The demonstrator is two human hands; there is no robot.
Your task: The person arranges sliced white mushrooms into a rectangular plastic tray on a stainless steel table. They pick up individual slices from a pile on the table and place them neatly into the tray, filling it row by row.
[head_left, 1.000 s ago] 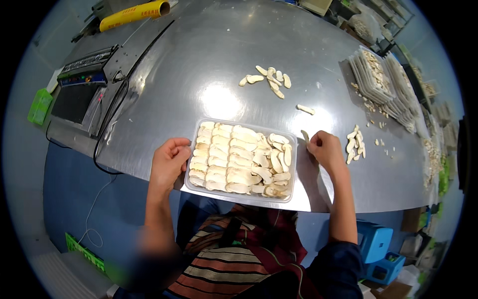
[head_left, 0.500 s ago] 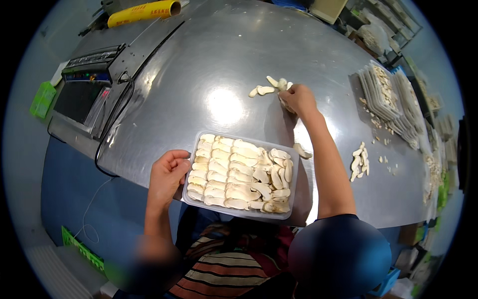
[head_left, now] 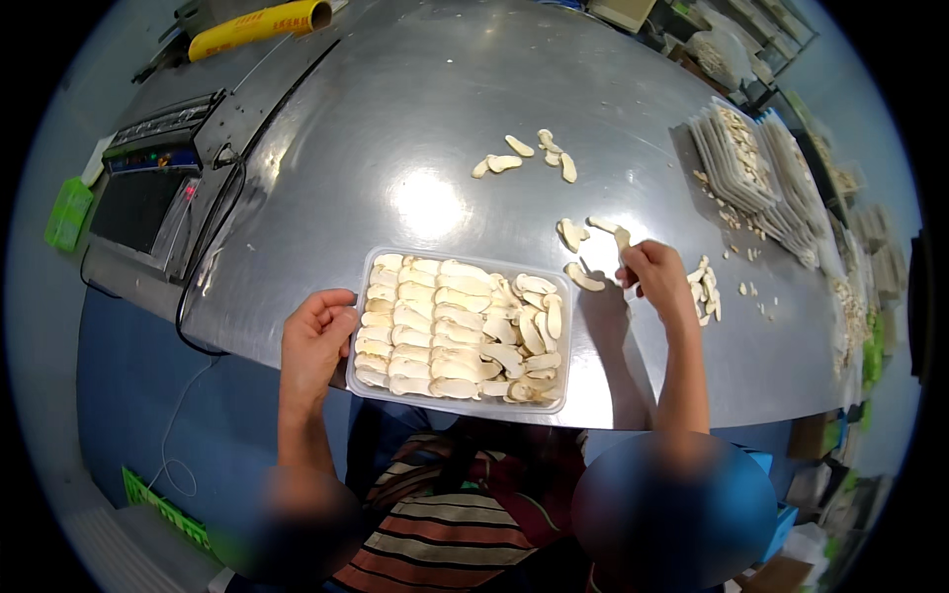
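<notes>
In front of me a clear plastic tray (head_left: 556, 395) overhangs the table's near edge. It is filled with pale mushroom slices (head_left: 425, 321), in neat overlapping columns on the left and middle and looser at the right. My left hand (head_left: 314, 341) is closed at the tray's left rim, its fingers curled against it. Right of the tray, my right hand (head_left: 654, 277) pinches a mushroom slice (head_left: 622, 238) just above the table. Next to it lie some loose slices (head_left: 571, 234) and a single slice (head_left: 584, 278). Farther off, several more slices (head_left: 554, 148) are scattered on the metal.
A small heap of slices (head_left: 705, 287) lies right of my right hand. Stacked trays (head_left: 736, 163) with mushroom pieces stand at the far right, crumbs beside them. On the left are a wrapping machine (head_left: 148, 203) with a black cable and a yellow roll (head_left: 259, 30). The metal table (head_left: 395, 109) spans the middle.
My right hand has come back from the far slices toward me and to the right, and now pinches a slice. More slices show on the table. My left hand stays at the tray.
</notes>
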